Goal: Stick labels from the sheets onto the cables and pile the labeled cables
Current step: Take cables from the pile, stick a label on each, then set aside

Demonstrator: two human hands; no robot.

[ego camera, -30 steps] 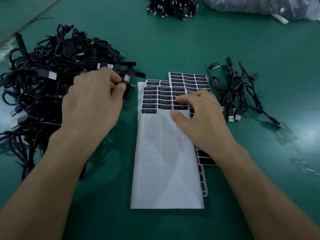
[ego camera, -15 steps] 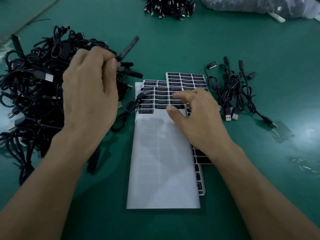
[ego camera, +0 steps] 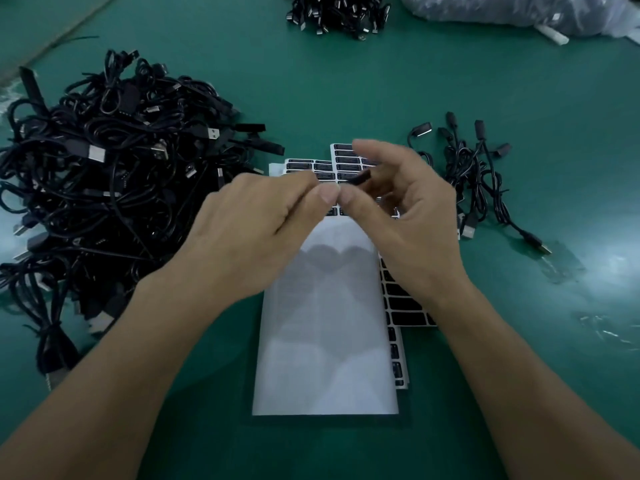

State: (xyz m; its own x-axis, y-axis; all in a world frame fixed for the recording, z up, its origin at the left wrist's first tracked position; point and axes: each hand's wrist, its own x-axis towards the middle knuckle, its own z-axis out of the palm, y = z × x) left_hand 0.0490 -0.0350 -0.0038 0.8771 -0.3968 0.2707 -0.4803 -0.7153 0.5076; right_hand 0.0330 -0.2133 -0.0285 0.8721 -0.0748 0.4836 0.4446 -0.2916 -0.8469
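Both hands meet above the top of the label sheets. My left hand pinches a thin black cable between thumb and forefinger. My right hand holds the same cable's end, thumb tip against the left thumb and fingers curled behind it; the forefinger is lifted. I cannot see a label on the cable. The top label sheet is mostly bare white backing, with black labels left at its far end. A second sheet with black labels sticks out beneath it on the right.
A large tangle of black cables fills the left of the green table. A small pile of cables lies to the right of the sheets. Another cable heap and a plastic bag sit at the far edge.
My left hand pulled a cable out of the left tangle and carried it right over the sheets. My right hand lifted off the labels and came up to meet it.
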